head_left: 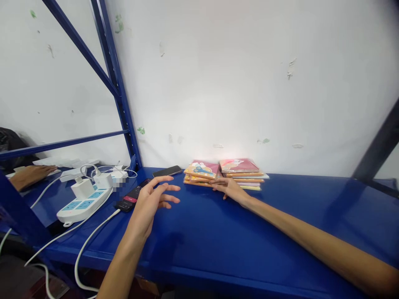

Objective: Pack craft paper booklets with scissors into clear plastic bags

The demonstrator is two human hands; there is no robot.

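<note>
Left hand (149, 204) open, empty; right hand (230, 191) seemingly touching glossy booklets (239, 166); hands apart.

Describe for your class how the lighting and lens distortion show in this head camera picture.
In the head view, glare whitens the wall above the stacked booklets; the left hand casts a soft shadow on the blue shelf, whose front edge bows from wide-angle distortion; a pixelated patch obscures part of the same view.
</note>
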